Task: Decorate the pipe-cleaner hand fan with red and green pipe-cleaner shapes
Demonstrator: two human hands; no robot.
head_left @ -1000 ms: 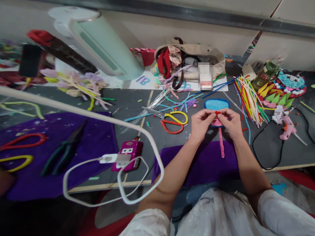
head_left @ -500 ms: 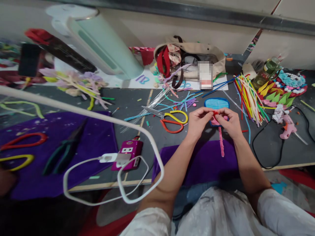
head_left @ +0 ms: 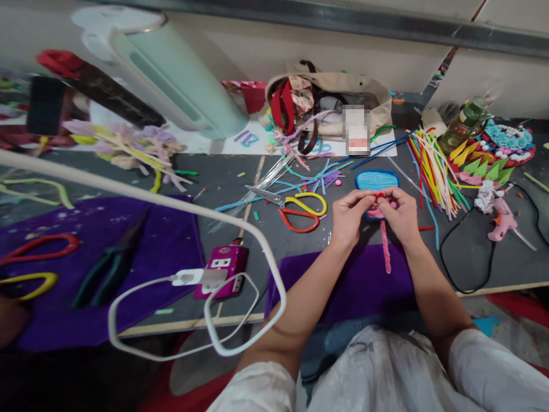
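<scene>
My left hand (head_left: 346,214) and my right hand (head_left: 402,214) meet over the table, thumbs and fingertips closed in a pinch. Between them they hold a small red pipe cleaner piece (head_left: 380,195), mostly covered by the fingers. Just beyond and beneath the hands lies a light blue pipe cleaner panel (head_left: 377,180) with a dark blue border. Pink parts show under the fingers. A fuzzy pink pipe cleaner (head_left: 386,246) extends from below the hands toward me, over a purple cloth (head_left: 364,286).
Left of my hands are scissors (head_left: 295,207) and a magenta power adapter (head_left: 229,269) with a white cable. To the right lie pipe cleaners (head_left: 433,171) and a pink glue gun (head_left: 501,220). Pliers (head_left: 107,266) lie far left; a canvas bag (head_left: 373,94) stands behind.
Both hands stay pinched on the red piece, with the fingertips slightly shifted and more of the red showing between them. The other things have not moved on the table.
</scene>
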